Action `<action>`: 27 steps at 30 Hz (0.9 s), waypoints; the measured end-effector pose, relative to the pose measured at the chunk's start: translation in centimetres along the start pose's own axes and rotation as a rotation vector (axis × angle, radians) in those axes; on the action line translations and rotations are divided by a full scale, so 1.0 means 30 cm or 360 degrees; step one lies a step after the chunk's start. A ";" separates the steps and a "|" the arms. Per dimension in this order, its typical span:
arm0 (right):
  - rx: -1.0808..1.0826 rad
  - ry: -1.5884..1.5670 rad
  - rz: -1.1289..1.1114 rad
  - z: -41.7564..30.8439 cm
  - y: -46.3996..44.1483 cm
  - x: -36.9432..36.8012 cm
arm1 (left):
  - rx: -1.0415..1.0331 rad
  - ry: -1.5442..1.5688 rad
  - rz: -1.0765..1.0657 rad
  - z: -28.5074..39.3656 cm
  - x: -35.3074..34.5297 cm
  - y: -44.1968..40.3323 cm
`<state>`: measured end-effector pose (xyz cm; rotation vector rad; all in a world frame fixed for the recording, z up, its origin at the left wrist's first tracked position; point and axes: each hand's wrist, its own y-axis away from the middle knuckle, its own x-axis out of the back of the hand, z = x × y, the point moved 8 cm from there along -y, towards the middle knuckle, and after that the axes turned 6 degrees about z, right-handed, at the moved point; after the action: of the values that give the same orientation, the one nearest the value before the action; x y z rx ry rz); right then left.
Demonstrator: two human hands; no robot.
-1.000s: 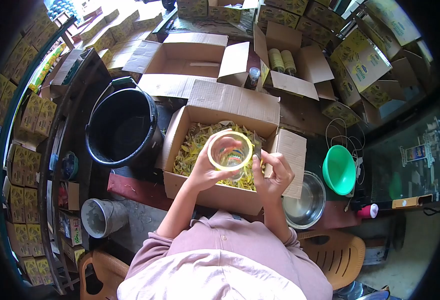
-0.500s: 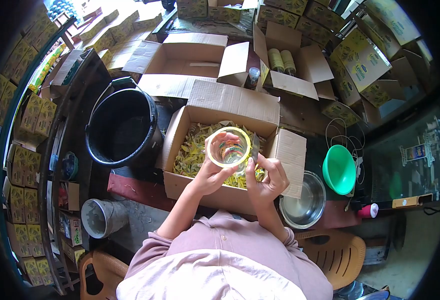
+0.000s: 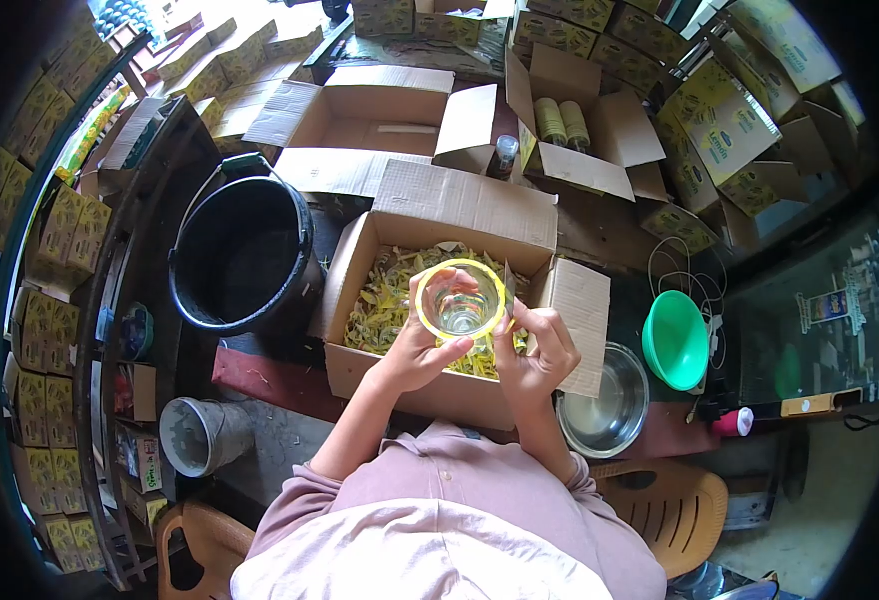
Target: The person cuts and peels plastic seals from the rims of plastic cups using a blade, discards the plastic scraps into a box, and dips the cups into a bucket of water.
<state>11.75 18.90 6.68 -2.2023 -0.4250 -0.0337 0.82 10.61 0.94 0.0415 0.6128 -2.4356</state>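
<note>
My left hand is wrapped round a clear, round plastic jar with a yellow rim. Its mouth is tipped up towards me, and I can see down inside it. On the right of that rim, my right hand pinches a knife with a thin grey blade standing upright against the edge; its handle is hidden in my fingers. Below both hands sits an open cardboard box filled with yellow scraps.
At left stand a black bucket and a grey bucket. A steel bowl and a green bowl are at right. Behind are an open carton and another carton holding two yellow-labelled jars.
The jar has shifted slightly to the right and down, and its mouth faces me a little more. Both hands keep their grip, the blade still beside the rim.
</note>
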 end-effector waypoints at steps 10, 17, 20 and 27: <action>-0.0163 -0.0136 -0.0031 0.031 -0.006 0.002 | 0.0002 -0.0029 -0.0018 0.001 -0.006 0.007; -0.0158 -0.0071 0.0009 0.040 0.000 0.011 | -0.0083 -0.0268 -0.0110 0.018 -0.021 0.011; -0.0255 -0.0280 -0.0039 0.074 0.003 0.005 | -0.0070 -0.0263 -0.0190 0.004 -0.018 0.016; -0.0220 -0.0210 -0.0015 0.046 0.015 0.023 | 0.0041 0.0089 -0.0057 -0.001 -0.010 0.006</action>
<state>12.36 19.90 5.59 -2.3468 -0.5198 0.0802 1.16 10.64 0.90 0.1106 0.6120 -2.4845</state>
